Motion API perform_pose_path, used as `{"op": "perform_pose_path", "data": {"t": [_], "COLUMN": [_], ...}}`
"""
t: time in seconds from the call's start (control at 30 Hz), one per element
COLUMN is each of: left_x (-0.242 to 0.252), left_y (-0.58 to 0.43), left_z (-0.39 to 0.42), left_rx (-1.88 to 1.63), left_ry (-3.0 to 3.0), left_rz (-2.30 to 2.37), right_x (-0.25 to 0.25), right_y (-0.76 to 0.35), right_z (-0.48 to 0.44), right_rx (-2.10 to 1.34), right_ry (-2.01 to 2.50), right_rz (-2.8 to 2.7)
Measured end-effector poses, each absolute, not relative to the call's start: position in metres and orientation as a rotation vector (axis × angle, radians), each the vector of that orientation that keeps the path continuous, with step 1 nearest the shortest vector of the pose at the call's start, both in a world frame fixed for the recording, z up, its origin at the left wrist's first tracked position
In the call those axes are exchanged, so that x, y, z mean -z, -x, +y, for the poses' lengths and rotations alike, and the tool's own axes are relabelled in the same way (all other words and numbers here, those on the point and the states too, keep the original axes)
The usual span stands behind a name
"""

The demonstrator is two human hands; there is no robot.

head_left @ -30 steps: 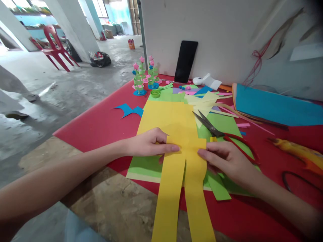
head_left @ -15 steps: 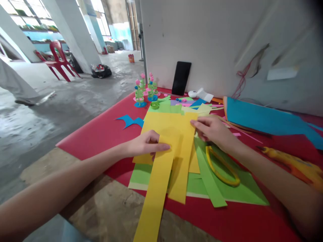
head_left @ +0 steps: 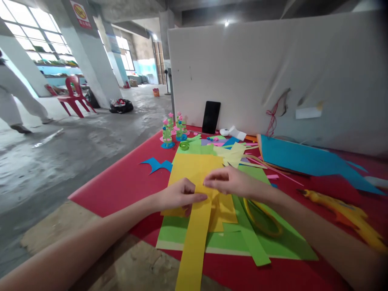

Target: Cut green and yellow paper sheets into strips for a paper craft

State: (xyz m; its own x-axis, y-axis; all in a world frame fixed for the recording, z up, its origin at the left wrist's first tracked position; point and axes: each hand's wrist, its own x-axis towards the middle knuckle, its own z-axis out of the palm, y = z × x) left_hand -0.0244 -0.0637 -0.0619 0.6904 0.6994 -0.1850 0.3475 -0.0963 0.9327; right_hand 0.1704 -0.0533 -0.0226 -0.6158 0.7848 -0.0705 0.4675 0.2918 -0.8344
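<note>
My left hand point(head_left: 184, 196) is closed on a long yellow paper strip point(head_left: 194, 242), thumb on top, and the strip hangs over the near table edge. At the strip's upper end my right hand point(head_left: 230, 182) pinches the paper with thumb and forefinger. Beneath both hands lies a yellow paper sheet point(head_left: 188, 165), partly hidden, over green sheets point(head_left: 287, 242). A yellow loop point(head_left: 277, 232) shows under my right forearm; what it belongs to is hidden. Two small dark points stick out behind my right hand. A green strip point(head_left: 257, 250) lies beside the loop.
Small paper flower stands point(head_left: 167, 139), a black phone point(head_left: 211, 117) and paper scraps sit at the back. A yellow glue gun point(head_left: 342, 212) and blue sheets point(head_left: 303, 155) lie right. A white panel point(head_left: 242, 68) rises behind the table. A person point(head_left: 16, 93) walks at far left.
My right hand has moved left, from the other yellow piece to the upper end of the strip in my left hand. The view has tilted up, and the person at left has shifted within it.
</note>
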Motion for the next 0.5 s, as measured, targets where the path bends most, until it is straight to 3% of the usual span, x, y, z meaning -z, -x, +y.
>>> {"op": "perform_pose_path", "data": {"t": [0.1, 0.3, 0.5], "left_x": [0.065, 0.062, 0.051], "left_y": [0.022, 0.005, -0.018], "left_z": [-0.066, -0.072, -0.082], "left_rx": [-0.351, -0.708, -0.718], "left_ry": [-1.707, -1.326, -1.059], "left_rz": [0.839, 0.684, 0.590], "right_x": [0.029, 0.029, 0.021], "right_y": [-0.175, -0.192, -0.204], "right_z": [-0.075, -0.092, -0.106], "right_rx": [-1.249, -1.065, -0.875], "right_ry": [1.119, 1.138, 1.084], "right_rz": [-2.198, -1.993, -1.878]}}
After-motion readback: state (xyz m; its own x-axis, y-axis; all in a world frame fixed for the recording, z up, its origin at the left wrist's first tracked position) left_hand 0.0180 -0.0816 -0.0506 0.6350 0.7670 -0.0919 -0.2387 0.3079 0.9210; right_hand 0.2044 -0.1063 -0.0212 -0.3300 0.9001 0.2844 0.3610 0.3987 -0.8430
